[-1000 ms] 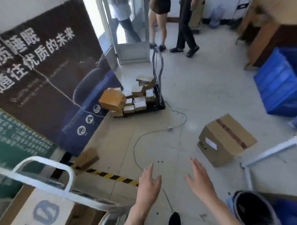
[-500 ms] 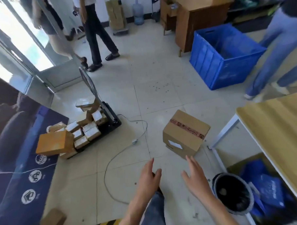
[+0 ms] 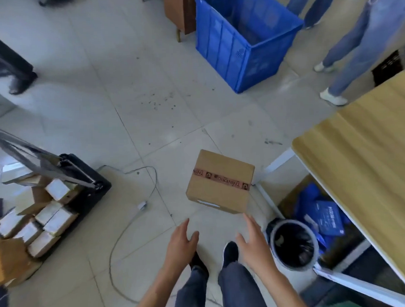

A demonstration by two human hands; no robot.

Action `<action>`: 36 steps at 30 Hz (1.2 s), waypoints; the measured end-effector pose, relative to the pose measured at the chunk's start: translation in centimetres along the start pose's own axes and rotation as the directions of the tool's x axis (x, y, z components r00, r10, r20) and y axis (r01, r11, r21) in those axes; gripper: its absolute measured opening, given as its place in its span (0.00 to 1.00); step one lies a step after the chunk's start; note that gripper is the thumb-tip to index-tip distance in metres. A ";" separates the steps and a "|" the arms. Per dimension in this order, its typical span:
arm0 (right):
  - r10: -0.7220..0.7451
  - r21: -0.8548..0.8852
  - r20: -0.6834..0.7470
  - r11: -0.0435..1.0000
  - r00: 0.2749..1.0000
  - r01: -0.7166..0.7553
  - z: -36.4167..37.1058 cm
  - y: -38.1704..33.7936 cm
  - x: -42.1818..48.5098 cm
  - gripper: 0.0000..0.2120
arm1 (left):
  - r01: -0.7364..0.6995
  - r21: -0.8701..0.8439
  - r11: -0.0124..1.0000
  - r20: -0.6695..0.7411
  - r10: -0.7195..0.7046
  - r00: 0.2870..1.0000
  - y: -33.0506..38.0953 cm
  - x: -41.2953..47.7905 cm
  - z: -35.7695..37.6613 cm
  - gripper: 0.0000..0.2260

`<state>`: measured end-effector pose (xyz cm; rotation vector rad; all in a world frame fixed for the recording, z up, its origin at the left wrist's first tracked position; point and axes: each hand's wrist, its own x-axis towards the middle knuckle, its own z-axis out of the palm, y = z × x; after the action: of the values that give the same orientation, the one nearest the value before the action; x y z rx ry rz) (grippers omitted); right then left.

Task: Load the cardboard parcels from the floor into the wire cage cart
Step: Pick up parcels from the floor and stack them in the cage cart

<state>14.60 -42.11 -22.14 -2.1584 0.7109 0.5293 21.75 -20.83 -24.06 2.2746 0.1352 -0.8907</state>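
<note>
Both hands have come closer to the brown box (image 3: 220,181) than a moment ago. The box sits on the floor (image 3: 129,105), right in front of the fingers. The left hand (image 3: 180,244) and the right hand (image 3: 253,244) are spread wide with straight fingers and hold nothing. The right fingertips (image 3: 247,218) may just touch the box's near corner, but it is hard to tell. The left fingers (image 3: 185,225) are a little apart from it. A black bin (image 3: 292,244) stands just beside the right hand.

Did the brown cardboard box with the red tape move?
No. The brown taped cardboard box still sits beside the white table leg; only the camera moved.
</note>
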 end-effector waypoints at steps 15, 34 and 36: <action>0.226 0.090 -0.039 0.971 0.973 -0.222 4.0 7.6 23.9 0.33 | 0.203 -0.094 0.975 0.062 -0.198 0.978 0.1 28.7 5.0 0.40; 0.326 0.491 0.056 0.814 0.944 -0.311 1.4 10.9 34.6 0.24 | 0.207 -0.403 0.891 0.028 -0.214 0.976 -1.3 35.1 6.0 0.27; 0.236 0.484 0.080 0.840 0.968 -0.245 -1.9 7.7 33.5 0.27 | 0.158 -0.507 0.847 -0.044 -0.208 0.977 0.8 32.0 3.5 0.25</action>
<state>35.23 -58.15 -44.54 -1.5948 0.9976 0.4361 44.36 -28.17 -45.71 1.8290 0.5724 -0.7315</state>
